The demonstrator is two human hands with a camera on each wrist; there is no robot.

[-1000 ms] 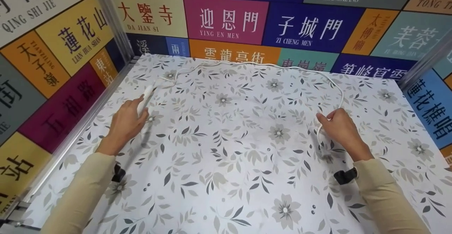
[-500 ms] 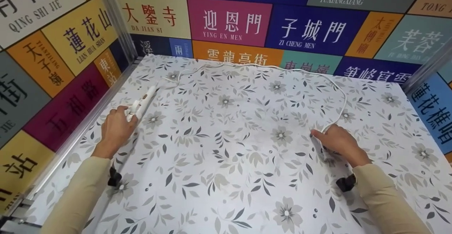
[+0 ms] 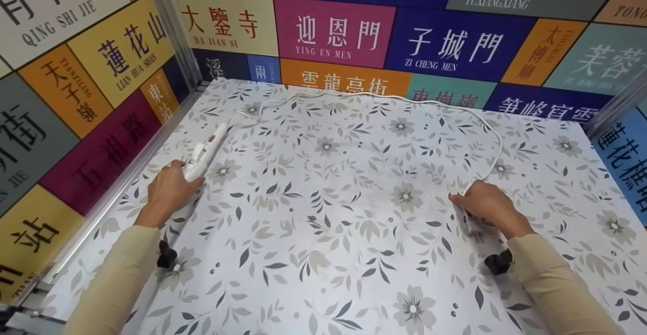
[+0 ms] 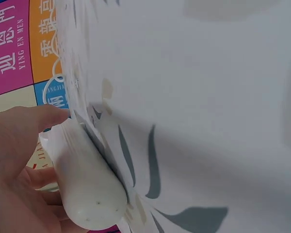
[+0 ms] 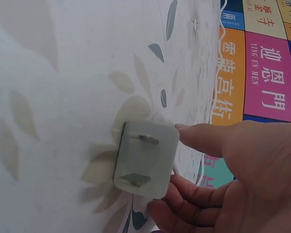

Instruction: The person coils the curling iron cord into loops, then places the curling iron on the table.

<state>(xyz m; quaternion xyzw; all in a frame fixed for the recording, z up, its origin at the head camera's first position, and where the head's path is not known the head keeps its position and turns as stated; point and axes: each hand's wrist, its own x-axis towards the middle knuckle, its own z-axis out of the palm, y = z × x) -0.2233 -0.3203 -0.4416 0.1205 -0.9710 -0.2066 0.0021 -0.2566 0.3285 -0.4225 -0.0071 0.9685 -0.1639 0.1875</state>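
Note:
My left hand (image 3: 172, 191) grips the near end of a long white corded appliance (image 3: 211, 148) lying slanted at the table's left. A raised white part and a brownish spot show on it; its exact kind is unclear. In the left wrist view, thumb and fingers are on either side of its smooth rounded end (image 4: 89, 184). A thin white cord (image 3: 364, 94) runs from its far end along the back edge and round to the right. There my right hand (image 3: 488, 203) pinches a white two-pin plug (image 5: 146, 158) by its sides, pins facing the wrist camera.
The table wears a white floral cover (image 3: 323, 213). Walls of colourful signs (image 3: 333, 32) stand behind and beside it, with a clear corner post (image 3: 177, 27) at the back left. Black wrist cameras (image 3: 498, 262) hang below both sleeves.
My left hand has slid back along the appliance toward its near end, uncovering the raised part. My right hand has come nearer and lower, drawing the cord's right side with it.

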